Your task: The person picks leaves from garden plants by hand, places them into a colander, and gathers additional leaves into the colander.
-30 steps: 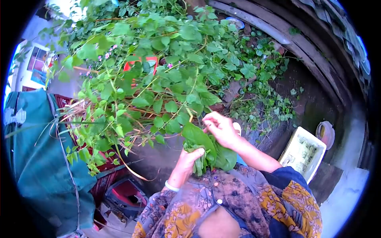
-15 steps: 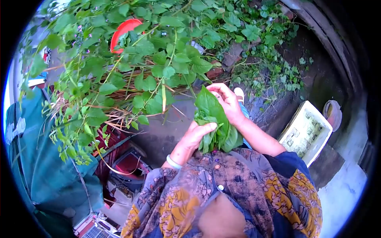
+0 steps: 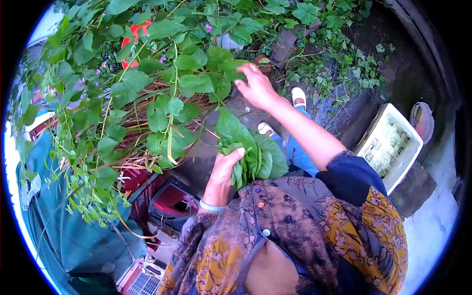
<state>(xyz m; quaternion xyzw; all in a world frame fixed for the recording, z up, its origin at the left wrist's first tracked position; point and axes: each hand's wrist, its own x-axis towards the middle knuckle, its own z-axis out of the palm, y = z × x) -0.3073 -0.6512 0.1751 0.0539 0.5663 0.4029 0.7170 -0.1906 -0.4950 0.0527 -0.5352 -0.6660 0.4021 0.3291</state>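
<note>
A stacked bunch of broad green leaves is gripped in my left hand, with the thumb pressed across its near side. A pale bracelet circles that wrist. My right hand is stretched out toward the hanging vine, thumb and fingers apart. Its fingertips are right by a large green leaf, slightly blurred; whether they touch it I cannot tell. Nothing shows between those fingers.
A red plastic rim shows behind the foliage. Dry stalks lie beneath the vine. To the right stands a white foam box beside a round pale object. Green tarpaulin covers something at left. Two white shoes show below.
My right hand has left the leaf bunch and reached forward to the vine, its fingers spreading. My left hand keeps the bunch, now slightly farther left in view.
</note>
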